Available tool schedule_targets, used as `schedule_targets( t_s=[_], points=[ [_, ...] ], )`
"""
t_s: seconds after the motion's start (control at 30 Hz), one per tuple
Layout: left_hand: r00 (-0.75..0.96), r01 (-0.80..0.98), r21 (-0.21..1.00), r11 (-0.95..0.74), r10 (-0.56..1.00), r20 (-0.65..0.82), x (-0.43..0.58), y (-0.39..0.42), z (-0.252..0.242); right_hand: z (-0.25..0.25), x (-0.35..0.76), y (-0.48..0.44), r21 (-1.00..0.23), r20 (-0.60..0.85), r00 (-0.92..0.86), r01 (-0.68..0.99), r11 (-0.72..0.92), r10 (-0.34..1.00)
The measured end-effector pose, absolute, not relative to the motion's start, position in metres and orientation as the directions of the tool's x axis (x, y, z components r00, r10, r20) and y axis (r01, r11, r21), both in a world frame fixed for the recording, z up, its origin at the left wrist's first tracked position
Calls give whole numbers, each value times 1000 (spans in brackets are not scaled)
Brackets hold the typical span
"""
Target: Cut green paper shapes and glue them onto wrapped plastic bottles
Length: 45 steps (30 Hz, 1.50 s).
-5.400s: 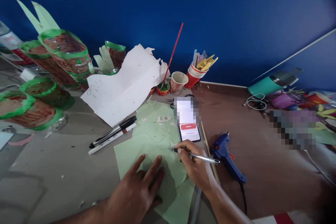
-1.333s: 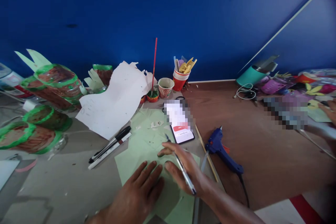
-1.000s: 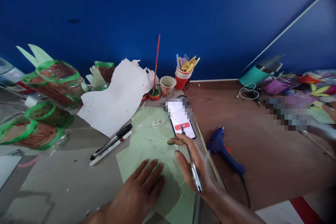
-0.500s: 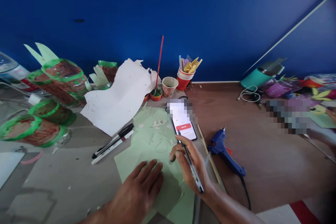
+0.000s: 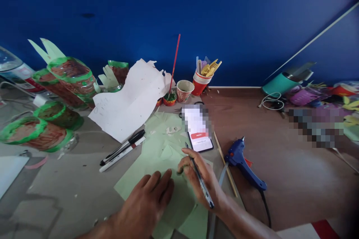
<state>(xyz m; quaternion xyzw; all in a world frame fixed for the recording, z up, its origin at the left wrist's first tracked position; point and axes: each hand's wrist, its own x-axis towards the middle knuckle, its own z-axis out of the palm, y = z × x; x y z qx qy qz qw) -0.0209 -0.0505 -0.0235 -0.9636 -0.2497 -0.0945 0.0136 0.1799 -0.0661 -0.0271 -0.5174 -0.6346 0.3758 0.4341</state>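
My left hand (image 5: 146, 203) lies flat with its fingers together on a light green paper sheet (image 5: 134, 179) near the front of the table. My right hand (image 5: 200, 181) rests on the same green paper just to the right, its fingers closed round a pen (image 5: 199, 177) that slants up over the hand. Its fingertips touch the paper. A phone (image 5: 199, 134) with a lit screen lies just beyond the right hand.
Two black and white markers (image 5: 123, 149) lie left of the paper; a blue glue gun (image 5: 244, 164) and a wooden stick (image 5: 226, 168) lie to the right. Behind stand a torn white sheet (image 5: 129, 99), painted bottle halves (image 5: 70, 78), cups with tools (image 5: 203, 78) and craft clutter at the right.
My right hand turned the pen from lying sideways to slanting over the hand, reached toward the phone, then came back down onto the green paper. The left hand stayed flat.
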Motion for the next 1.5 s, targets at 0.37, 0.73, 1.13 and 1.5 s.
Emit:
schedule_targets(
  t_s=[0.37,0.73,1.13,1.5],
  points=[
    [898,395,96,-913,406,167,-20,-53,-25,-22,179,-66,-780,154,-264,559,281,952],
    [845,356,181,-917,398,357,-15,-59,-48,-27,184,-67,-884,184,-201,395,251,962],
    [829,366,220,-904,424,363,-15,-60,-53,-34,172,-56,-854,176,-165,465,234,971],
    [800,388,225,-894,448,399,-12,-61,-51,-37,172,-55,-859,154,-176,463,220,972]
  ],
)
